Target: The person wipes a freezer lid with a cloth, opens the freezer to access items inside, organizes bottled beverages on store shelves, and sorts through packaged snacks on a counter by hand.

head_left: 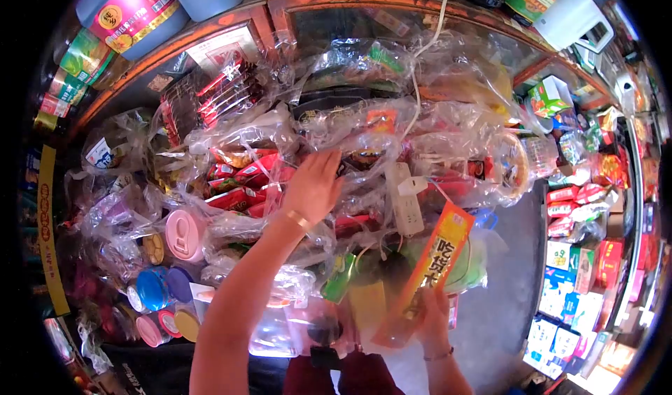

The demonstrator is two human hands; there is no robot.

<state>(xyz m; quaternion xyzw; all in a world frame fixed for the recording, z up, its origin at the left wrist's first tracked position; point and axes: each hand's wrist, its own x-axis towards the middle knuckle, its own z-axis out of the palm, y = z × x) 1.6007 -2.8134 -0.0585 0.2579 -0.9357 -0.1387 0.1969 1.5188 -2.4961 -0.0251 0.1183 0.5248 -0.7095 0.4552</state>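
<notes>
My right hand (pixel 432 318) is closed on the lower edge of a long yellow-orange snack packet (pixel 441 244) with large dark characters. The packet stands tilted, its red top leaning right and its see-through lower end near my knees. Farther forward, my left hand (pixel 313 188) reaches into the pile of clear plastic bags (pixel 269 125), fingers stretched out and touching the plastic. Just left of it, red snack packets (pixel 255 171) show inside an opened clear bag. A white power strip (pixel 404 199) with a cable lies between my hands.
Large bottles (pixel 133 13) line the wooden cabinet top (pixel 280 3) at the back. Several round jars, one with a pink lid (pixel 184 235) and one blue (pixel 152 288), stand at the left. Shelves of boxed goods (pixel 563 283) run along the right, beside grey floor (pixel 514 255).
</notes>
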